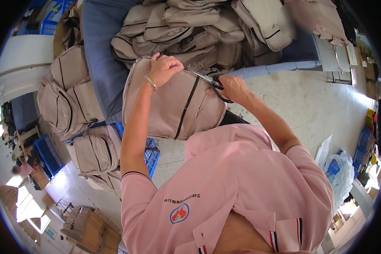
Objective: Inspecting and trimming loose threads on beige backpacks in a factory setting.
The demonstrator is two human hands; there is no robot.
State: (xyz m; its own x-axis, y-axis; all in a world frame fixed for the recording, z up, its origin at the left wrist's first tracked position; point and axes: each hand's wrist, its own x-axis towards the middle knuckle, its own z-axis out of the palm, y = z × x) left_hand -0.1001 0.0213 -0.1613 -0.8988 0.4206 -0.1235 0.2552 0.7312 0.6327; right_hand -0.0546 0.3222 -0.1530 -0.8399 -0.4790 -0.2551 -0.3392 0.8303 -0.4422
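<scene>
A beige backpack (165, 106) with dark zipper lines lies in front of me, tilted against the rim of a blue fabric bin. My left hand (167, 67) rests on its upper edge, fingers bent and pressed together; whether they pinch fabric or a thread is too small to make out. In my right hand (233, 89) is a pair of scissors (205, 77) with black handles. Their metal blades point left, close to the backpack's top edge and the end of its dark zipper. I cannot tell whether the blades touch the fabric.
The blue fabric bin (99, 55) holds a heap of beige backpacks (182, 21). More backpacks (72, 93) are stacked at the left, some over a blue crate (151, 157). A clear plastic bag (342, 171) is at the right. Flattened cardboard (91, 230) stands at lower left.
</scene>
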